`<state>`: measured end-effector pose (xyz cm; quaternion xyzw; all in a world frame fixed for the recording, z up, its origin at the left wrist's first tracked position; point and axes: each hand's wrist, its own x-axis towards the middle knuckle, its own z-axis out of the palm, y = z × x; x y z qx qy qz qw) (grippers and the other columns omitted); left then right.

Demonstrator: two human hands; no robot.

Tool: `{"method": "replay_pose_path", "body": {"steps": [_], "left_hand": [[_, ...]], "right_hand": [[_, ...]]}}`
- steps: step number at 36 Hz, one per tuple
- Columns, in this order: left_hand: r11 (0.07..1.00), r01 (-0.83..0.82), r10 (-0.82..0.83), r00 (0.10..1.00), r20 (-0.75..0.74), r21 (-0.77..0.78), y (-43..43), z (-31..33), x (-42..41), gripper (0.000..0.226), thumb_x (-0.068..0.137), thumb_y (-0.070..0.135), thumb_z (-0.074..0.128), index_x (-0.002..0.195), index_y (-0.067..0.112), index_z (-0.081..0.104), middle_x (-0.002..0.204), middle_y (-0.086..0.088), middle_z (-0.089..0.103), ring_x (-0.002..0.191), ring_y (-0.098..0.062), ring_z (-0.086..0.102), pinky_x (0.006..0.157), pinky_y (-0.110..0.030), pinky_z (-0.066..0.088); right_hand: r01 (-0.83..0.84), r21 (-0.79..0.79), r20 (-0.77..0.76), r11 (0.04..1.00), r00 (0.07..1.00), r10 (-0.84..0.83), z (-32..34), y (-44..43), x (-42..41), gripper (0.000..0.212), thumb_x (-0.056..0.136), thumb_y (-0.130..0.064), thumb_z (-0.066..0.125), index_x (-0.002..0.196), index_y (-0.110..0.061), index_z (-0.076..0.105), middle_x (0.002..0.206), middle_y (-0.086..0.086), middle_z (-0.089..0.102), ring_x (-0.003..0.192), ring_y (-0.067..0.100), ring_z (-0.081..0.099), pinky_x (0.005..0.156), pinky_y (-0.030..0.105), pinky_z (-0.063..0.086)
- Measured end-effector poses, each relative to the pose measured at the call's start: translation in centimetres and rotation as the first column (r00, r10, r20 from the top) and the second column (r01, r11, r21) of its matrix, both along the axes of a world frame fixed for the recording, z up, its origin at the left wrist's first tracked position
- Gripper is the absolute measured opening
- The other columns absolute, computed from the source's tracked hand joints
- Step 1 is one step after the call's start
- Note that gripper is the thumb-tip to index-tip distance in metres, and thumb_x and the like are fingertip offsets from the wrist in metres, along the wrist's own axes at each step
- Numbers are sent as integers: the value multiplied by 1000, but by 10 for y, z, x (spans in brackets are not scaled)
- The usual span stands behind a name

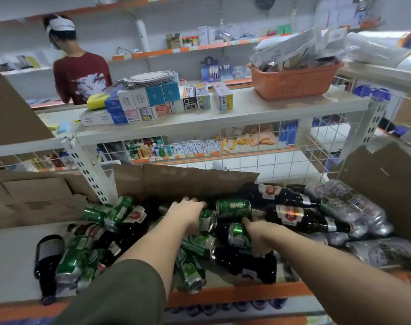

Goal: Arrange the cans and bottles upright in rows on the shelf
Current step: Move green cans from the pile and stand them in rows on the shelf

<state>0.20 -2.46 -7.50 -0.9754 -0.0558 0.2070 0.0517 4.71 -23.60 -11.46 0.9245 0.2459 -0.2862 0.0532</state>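
Observation:
A jumbled heap of green cans (73, 261), dark bottles with red labels (291, 214) and silver cans (354, 207) lies on its side on the white shelf (10, 261). My left hand (188, 213) grips a green can (208, 221) in the middle of the heap. My right hand (258, 233) holds another green can (239, 235) just to the right of it. A further green can (233, 208) lies behind both hands. A dark bottle (48, 259) lies at the heap's left end.
Cardboard flaps (183, 181) stand behind and beside the heap. The upper shelf carries small boxes (153, 99) and an orange basket (293, 79). A person in a red shirt (81, 78) stands beyond the shelves at the back left. The shelf's orange front edge (235, 294) runs below my arms.

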Motion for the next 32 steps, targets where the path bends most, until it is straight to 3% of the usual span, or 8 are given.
{"method": "replay_pose_path", "body": {"steps": [3, 14, 18, 22, 24, 27, 29, 32], "left_hand": [[1000, 3, -3, 1000, -22, 18, -2, -5, 3, 91, 83, 24, 77, 157, 31, 25, 156, -4, 36, 147, -32, 26, 112, -56, 35], [999, 19, -19, 1000, -14, 44, 0, -8, 3, 89, 83, 27, 75, 157, 33, 25, 153, -3, 37, 146, -32, 26, 110, -55, 36], [999, 21, -21, 1000, -6, 46, -2, -7, 1, 87, 84, 20, 69, 157, 32, 24, 154, -3, 37, 147, -33, 24, 110, -56, 36], [999, 14, -14, 1000, 19, 32, -1, -8, -2, 87, 83, 27, 72, 156, 33, 24, 152, -3, 38, 146, -33, 25, 108, -55, 37], [1000, -3, 3, 999, 53, -1, 0, -6, 0, 88, 83, 36, 75, 156, 33, 24, 153, -2, 37, 144, -34, 28, 106, -55, 39], [995, -50, 60, 992, 113, -88, 0, 11, 4, 91, 83, 46, 75, 156, 32, 22, 157, -4, 36, 144, -34, 32, 109, -56, 37], [982, -88, 117, 978, 175, -164, 2, 27, 7, 91, 83, 46, 75, 156, 31, 23, 154, -5, 39, 141, -34, 36, 110, -55, 35], [911, -155, 265, 930, 254, -383, 6, 60, 9, 96, 79, 52, 79, 155, 29, 26, 152, -2, 44, 135, -31, 45, 110, -49, 40]], "right_hand": [[11, 31, -17, 999, 1000, -11, -3, 0, 4, 95, 91, -21, 60, 159, -13, -6, 164, 24, 6, 150, 36, 19, 119, 40, 24], [12, 44, -19, 999, 1000, -11, -5, 2, 10, 95, 90, -27, 62, 160, -15, -1, 163, 24, 12, 147, 36, 26, 115, 38, 29], [-17, 66, 7, 998, 1000, 17, -1, 1, 9, 98, 86, -24, 68, 160, -13, 5, 159, 18, 28, 142, 32, 36, 104, 34, 41], [-55, 65, 62, 996, 997, 51, -1, 0, 7, 91, 79, -27, 72, 154, -18, 21, 149, 12, 44, 130, 31, 50, 91, 36, 48], [-79, 75, 96, 994, 993, 71, 3, -2, 5, 78, 76, -33, 73, 144, -21, 37, 139, 8, 53, 120, 29, 55, 90, 37, 50], [-93, 174, 179, 980, 982, 61, 17, -3, 5, 49, 71, -41, 74, 110, -21, 53, 132, 7, 55, 96, 27, 61, 80, 39, 56], [-89, 269, 215, 959, 976, 30, 35, -2, 9, 54, 68, -46, 75, 111, -19, 56, 136, 9, 47, 96, 28, 62, 76, 39, 55], [-74, 430, 222, 900, 975, -25, 76, 0, 18, 55, 64, -43, 80, 109, -20, 59, 110, 1, 50, 88, 18, 60, 77, 39, 57]]}}
